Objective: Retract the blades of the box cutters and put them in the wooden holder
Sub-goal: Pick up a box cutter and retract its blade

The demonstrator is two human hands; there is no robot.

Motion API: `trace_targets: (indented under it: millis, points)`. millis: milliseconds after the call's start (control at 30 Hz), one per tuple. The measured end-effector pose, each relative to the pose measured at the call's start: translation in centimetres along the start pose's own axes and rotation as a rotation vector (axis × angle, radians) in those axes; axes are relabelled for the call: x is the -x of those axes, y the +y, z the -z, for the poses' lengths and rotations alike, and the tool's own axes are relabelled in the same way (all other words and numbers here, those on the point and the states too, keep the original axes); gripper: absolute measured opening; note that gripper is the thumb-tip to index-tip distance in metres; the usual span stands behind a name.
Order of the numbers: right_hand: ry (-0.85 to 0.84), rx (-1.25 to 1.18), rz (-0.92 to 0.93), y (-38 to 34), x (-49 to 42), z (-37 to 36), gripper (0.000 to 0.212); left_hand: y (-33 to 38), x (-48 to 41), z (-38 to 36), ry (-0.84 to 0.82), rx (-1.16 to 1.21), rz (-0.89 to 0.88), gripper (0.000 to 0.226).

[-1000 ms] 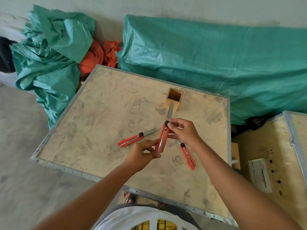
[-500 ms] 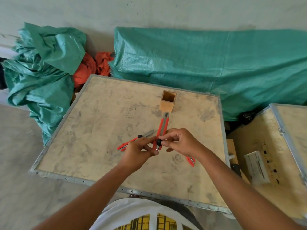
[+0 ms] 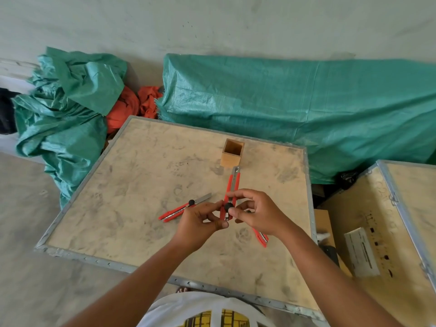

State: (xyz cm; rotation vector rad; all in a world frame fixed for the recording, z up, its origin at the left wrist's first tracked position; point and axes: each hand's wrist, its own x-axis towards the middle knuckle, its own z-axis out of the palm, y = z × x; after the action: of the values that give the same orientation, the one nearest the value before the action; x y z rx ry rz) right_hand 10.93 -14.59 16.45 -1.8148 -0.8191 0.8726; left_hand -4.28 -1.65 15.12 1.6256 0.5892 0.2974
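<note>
Box cutters around a wooden holder (image 3: 232, 154) on a crate top (image 3: 141, 185).
One cutter (image 3: 232, 185) is held just before the holder; another (image 3: 186, 207) lies before-left; a third (image 3: 260, 237) before-right.

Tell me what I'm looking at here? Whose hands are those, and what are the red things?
The picture comes from a camera worn on a person's head, looking down, so you see their own two arms reaching out. No machine here, just bare hands.

They work over a wooden board with a metal edge. The left hand and right hand together hold a red box cutter; right-hand fingers rest on its black slider knob.

A second cutter lies on the board to the left, its silver blade sticking out. A third cutter lies mostly hidden under the right hand.

Further back stands a small wooden holder, open on top, where the cutters should go. Green tarps lie behind the board.
</note>
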Motion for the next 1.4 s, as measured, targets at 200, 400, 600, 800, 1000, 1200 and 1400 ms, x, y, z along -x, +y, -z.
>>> trace_targets:
  millis: [200,400,600,800,1000,1200,1400]
  points:
    - [0.084,0.093,0.044,0.7,0.0,1.8,0.017,0.9,0.0,-2.4,0.044,0.024,-0.005,0.058]
    - [-0.047,0.078,0.072,0.9,0.3,4.8,0.031,1.4,-0.3,-5.0,0.109,0.031,0.005,0.057]
    - [0.035,0.167,0.088,1.2,-0.6,6.4,0.021,2.0,-1.5,-6.3,0.127,0.033,-0.017,0.054]
    - [0.084,0.044,0.091,1.3,-3.5,7.0,0.016,2.6,-4.5,-5.4,0.103,-0.022,-0.050,0.057]
    - [0.172,0.023,0.067,1.6,-9.4,8.1,0.029,1.9,-10.5,-4.2,0.086,-0.097,-0.045,0.065]
    - [0.276,0.077,0.050,1.3,-17.6,10.5,0.037,1.7,-19.7,-3.0,0.034,-0.237,-0.007,0.060]
    - [0.406,0.158,0.060,3.2,-24.3,11.2,0.034,0.9,-27.1,-2.3,-0.006,-0.378,0.018,0.053]
